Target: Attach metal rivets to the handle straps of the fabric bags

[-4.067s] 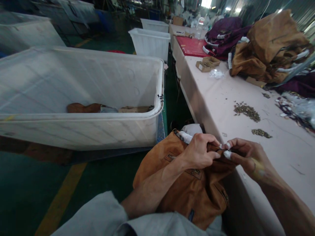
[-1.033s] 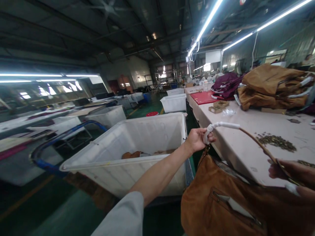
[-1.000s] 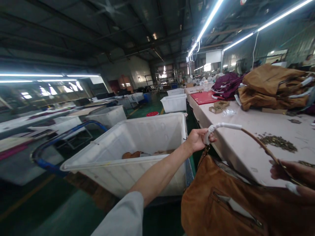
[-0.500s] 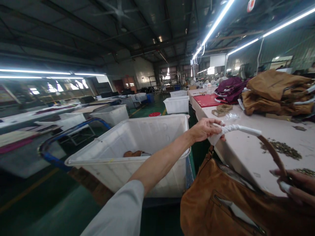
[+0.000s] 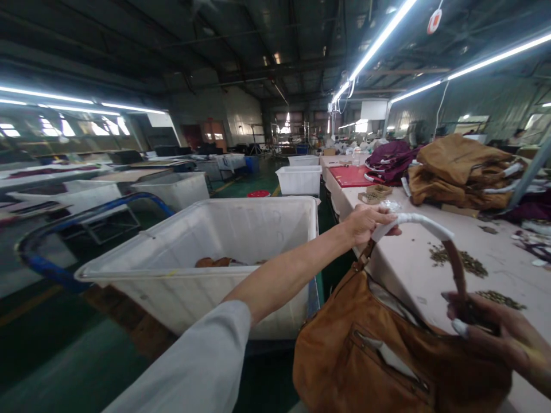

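A brown handbag (image 5: 340, 350) hangs beside the table edge, its zipped front pocket showing pale paper. White wrapping (image 5: 424, 222) covers the upper part of its arched strap (image 5: 457, 267). My left hand (image 5: 365, 223) is closed on the wrapped strap near its left end. At the right end, my right hand (image 5: 495, 327) grips the lower, bare part of the strap, with a white covering on one fingertip. The bag's opening is partly visible, with pale lining inside.
A large white bin (image 5: 172, 287) on a blue-handled cart (image 5: 32, 246) stands at left, brown pieces inside. The table (image 5: 413, 275) bears small metal parts (image 5: 469, 263), brown bags (image 5: 456, 169), purple bags (image 5: 390, 155) and a red board (image 5: 346, 176). Another white bin (image 5: 299, 180) stands beyond.
The white wrapping, loose and bunched with a hanging end before, now lies smoother along the strap. My left hand sits closer to the strap's left end. The view has turned slightly right.
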Tool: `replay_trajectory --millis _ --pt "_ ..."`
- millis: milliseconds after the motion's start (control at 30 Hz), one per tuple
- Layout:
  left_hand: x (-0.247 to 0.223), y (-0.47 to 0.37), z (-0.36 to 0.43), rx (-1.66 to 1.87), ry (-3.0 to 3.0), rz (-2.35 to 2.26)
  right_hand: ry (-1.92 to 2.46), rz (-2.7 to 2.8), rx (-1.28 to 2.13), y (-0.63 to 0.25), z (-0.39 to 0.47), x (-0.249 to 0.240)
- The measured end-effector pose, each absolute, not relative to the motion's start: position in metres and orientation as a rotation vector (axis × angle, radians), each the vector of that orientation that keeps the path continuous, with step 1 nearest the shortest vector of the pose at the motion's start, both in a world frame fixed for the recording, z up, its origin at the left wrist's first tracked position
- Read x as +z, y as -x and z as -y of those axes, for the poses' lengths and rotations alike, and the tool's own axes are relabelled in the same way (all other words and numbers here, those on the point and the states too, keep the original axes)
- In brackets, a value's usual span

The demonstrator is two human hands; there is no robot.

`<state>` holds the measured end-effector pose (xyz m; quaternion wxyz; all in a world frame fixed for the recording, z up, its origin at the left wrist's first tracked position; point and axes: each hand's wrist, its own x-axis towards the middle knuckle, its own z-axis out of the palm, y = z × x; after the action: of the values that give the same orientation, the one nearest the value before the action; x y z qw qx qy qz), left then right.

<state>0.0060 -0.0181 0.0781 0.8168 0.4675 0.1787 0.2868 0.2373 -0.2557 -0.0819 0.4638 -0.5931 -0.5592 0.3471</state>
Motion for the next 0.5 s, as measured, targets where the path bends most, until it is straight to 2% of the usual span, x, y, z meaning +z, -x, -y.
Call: replay_trajectory --millis 167,300,500 --pt "0.064 0.005 0.002 0.694 -0.985 -0.365 1.207 1.156 1.168 -0.249 0.254 -0.098" --pt "0.07 0.019 -0.01 0.736 -0.939 -0.285 1.256 1.29 1.337 -0.231 0.254 -0.074" --pt "0.075 0.052 -0.043 0.961 -0.906 -0.263 1.396 1.43 1.11 -0.199 0.23 -0.034"
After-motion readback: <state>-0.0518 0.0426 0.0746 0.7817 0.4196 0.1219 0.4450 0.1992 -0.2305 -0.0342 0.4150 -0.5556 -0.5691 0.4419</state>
